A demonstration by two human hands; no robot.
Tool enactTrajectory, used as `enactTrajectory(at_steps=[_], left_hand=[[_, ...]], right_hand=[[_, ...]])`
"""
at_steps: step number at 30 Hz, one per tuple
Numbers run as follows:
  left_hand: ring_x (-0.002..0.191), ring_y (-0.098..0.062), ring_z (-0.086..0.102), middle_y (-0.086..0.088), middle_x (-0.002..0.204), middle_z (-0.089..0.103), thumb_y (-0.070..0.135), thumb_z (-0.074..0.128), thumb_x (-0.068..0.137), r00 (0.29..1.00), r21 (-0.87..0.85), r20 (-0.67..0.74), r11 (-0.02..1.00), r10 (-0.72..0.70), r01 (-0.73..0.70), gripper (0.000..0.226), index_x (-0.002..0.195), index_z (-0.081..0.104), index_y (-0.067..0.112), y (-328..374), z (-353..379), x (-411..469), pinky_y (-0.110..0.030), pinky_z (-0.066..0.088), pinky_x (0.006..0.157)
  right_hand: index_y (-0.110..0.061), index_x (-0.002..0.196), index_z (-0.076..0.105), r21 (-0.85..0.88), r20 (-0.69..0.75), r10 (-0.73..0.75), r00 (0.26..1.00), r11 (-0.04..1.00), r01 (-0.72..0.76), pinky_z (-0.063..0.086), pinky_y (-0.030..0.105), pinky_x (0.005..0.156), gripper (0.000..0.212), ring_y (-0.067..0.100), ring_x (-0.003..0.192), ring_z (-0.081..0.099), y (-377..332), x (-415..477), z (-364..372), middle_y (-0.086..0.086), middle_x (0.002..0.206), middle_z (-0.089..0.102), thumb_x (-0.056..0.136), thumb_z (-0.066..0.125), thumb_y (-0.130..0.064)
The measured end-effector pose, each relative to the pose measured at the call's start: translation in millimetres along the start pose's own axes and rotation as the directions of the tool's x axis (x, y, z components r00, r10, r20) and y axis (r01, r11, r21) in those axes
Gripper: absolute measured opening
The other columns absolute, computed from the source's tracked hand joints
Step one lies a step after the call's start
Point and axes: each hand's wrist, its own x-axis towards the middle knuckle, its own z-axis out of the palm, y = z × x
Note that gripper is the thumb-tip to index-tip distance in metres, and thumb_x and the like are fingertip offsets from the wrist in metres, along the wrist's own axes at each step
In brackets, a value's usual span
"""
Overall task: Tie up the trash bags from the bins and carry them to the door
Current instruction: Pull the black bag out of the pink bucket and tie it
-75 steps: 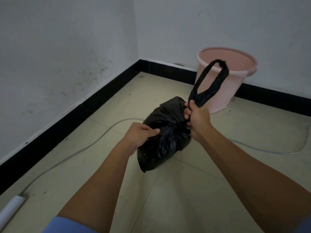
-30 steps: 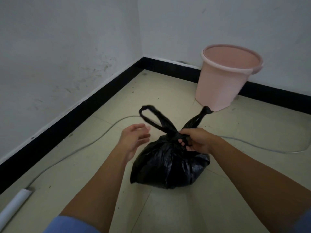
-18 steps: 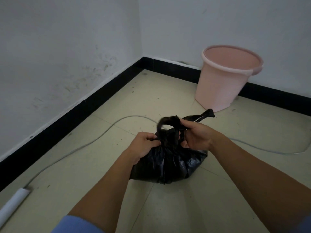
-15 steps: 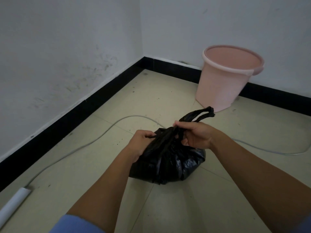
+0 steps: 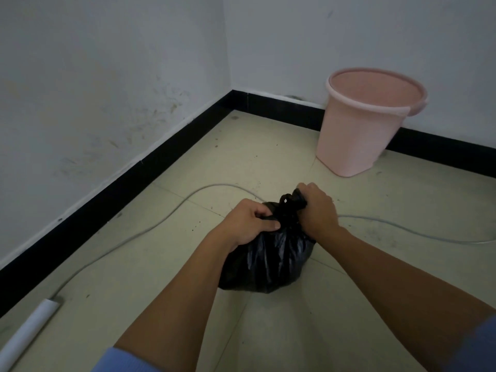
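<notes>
A full black trash bag rests on the tiled floor in front of me. My left hand is closed on the bag's gathered top from the left. My right hand is closed on the top from the right, with a short twisted bunch of plastic showing between the two hands. The bag's handles are hidden inside my fists. A pink plastic bin stands empty against the far wall, behind and to the right of the bag.
A grey cable snakes across the floor behind the bag and off to the right. A white tube lies at the lower left by the black baseboard. White walls meet in a corner beyond.
The bag came down onto the floor. The loops that stood up above it have been pulled down tight, and both hands have closed in on the top.
</notes>
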Motion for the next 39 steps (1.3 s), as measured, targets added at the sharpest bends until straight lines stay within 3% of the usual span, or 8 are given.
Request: enactTrajectory(at_steps=[4,7,9,15,19,26,31,39], left_hand=[[0.071,-0.020,0.060,-0.007,0.069,0.063,0.009,0.072,0.081,0.995,-0.031,-0.008,0.995,-0.097,0.096,0.016,0.066,0.067,0.012,-17.0,-5.8,-2.2,-0.034,0.052,0.076],[0.078,-0.021,0.065,-0.007,0.077,0.069,0.015,0.072,0.079,0.975,-0.047,0.017,0.974,-0.220,0.221,0.009,0.070,0.071,0.013,-34.2,-12.1,-4.5,-0.033,0.054,0.080],[0.081,-0.016,0.067,-0.003,0.085,0.072,0.021,0.072,0.077,0.959,-0.087,0.012,0.955,-0.284,0.284,0.006,0.078,0.073,0.016,-43.0,-15.3,-5.9,-0.026,0.052,0.068],[0.079,-0.016,0.058,0.001,0.083,0.063,0.010,0.065,0.083,0.911,-0.123,-0.398,0.990,-0.112,0.068,0.009,0.088,0.070,0.014,-41.7,-9.6,20.8,-0.024,0.048,0.068],[0.085,-0.018,0.064,0.000,0.094,0.066,0.020,0.072,0.080,0.960,0.089,-0.276,0.996,0.038,-0.014,0.018,0.098,0.070,0.020,-28.5,15.1,44.5,-0.031,0.052,0.081],[0.088,-0.027,0.067,-0.010,0.094,0.071,0.002,0.064,0.079,0.998,0.456,0.012,0.888,0.057,-0.057,0.022,0.095,0.071,0.014,-37.2,44.7,61.1,-0.030,0.053,0.077],[0.074,-0.013,0.063,0.011,0.072,0.065,0.021,0.069,0.073,1.000,0.235,0.010,0.972,0.024,-0.026,0.012,0.070,0.066,0.032,-36.0,54.0,60.5,-0.025,0.049,0.070],[0.063,-0.024,0.046,-0.003,0.061,0.049,-0.002,0.057,0.069,0.965,0.448,-0.190,0.890,0.181,-0.079,0.028,0.059,0.041,0.019,-39.8,62.1,56.4,-0.035,0.040,0.057]], right_hand=[[-0.014,0.063,0.033,0.138,0.119,0.189,0.975,0.969,-0.204,0.027,0.029,0.053,0.034,0.028,0.068,0.049,-4.4,0.7,12.7,0.001,0.065,0.039,0.089,0.051,-0.004],[-0.009,0.066,0.051,0.526,0.495,0.333,0.802,0.620,-0.582,0.048,0.031,0.060,0.026,0.025,0.067,0.063,-4.5,-2.1,12.0,0.008,0.066,0.057,0.085,0.068,-0.011],[-0.011,0.080,0.066,0.553,0.648,0.272,0.712,0.474,-0.685,0.052,0.027,0.057,0.019,0.016,0.069,0.071,-0.7,-7.4,5.5,0.005,0.077,0.073,0.075,0.079,-0.025],[-0.011,0.076,0.060,0.774,0.293,0.608,0.738,0.303,-0.557,0.045,0.030,0.054,0.023,0.019,0.060,0.058,7.9,-1.8,-0.5,0.004,0.067,0.060,0.076,0.073,-0.030],[-0.006,0.098,0.064,0.765,0.360,0.703,0.613,0.153,-0.625,0.043,0.031,0.057,0.035,0.020,0.063,0.054,9.8,0.6,-0.3,0.010,0.084,0.062,0.084,0.065,-0.038],[-0.011,0.068,0.063,0.729,0.463,0.658,0.594,0.098,-0.677,0.034,0.021,0.042,0.046,0.016,0.045,0.043,15.7,-4.7,-4.9,0.009,0.064,0.055,0.098,0.047,-0.040],[-0.010,0.067,0.062,0.737,0.516,0.634,0.576,0.014,-0.676,0.038,0.025,0.045,0.047,0.017,0.048,0.042,19.0,-1.3,-6.9,0.010,0.069,0.054,0.099,0.046,-0.040],[-0.011,0.069,0.060,0.707,0.534,0.649,0.541,0.009,-0.708,0.038,0.023,0.043,0.042,0.014,0.047,0.045,26.9,-7.3,-4.2,0.006,0.065,0.054,0.099,0.047,-0.038]])
